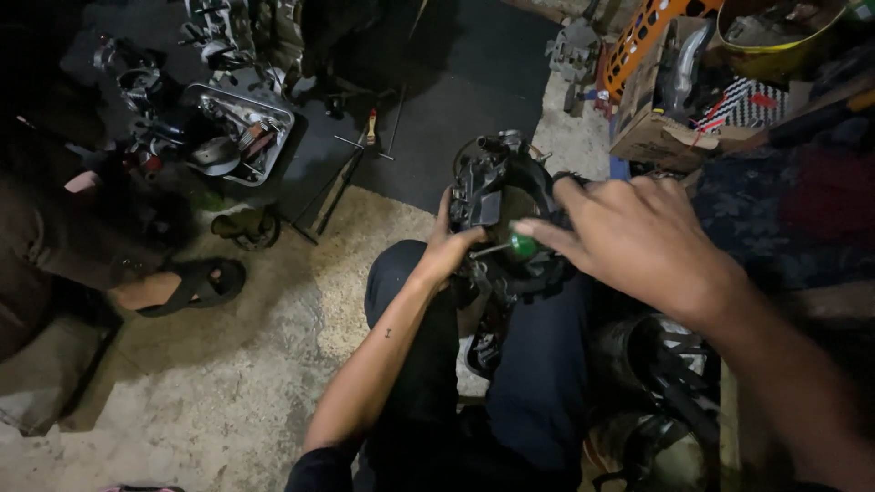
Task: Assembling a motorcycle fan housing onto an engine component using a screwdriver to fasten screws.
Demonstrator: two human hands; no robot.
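The work in hand looks like turning a fastener on a black machine part (497,196), some housing or assembly of dark plastic and metal, propped on the person's knees above the concrete floor (228,383). The left hand (448,244) is wrapped on the part's near left edge, steadying it. The right hand (638,239) is closed around a screwdriver with a green handle (523,244), whose thin shaft points left into the part; the tip is hidden, so whether it sits in a screw head cannot be told. As a judgement, the next move calls for the tip staying square in the fastener and the left hand bracing against the twist. Counted: one black part, one screwdriver, two hands at work. Further off, one metal tray (239,132) of engine pieces rests on a dark mat, one T-handled wrench (363,146) lies beside it, one cardboard box (679,109) stands at upper right, and another person's sandalled foot (187,284) rests at left.
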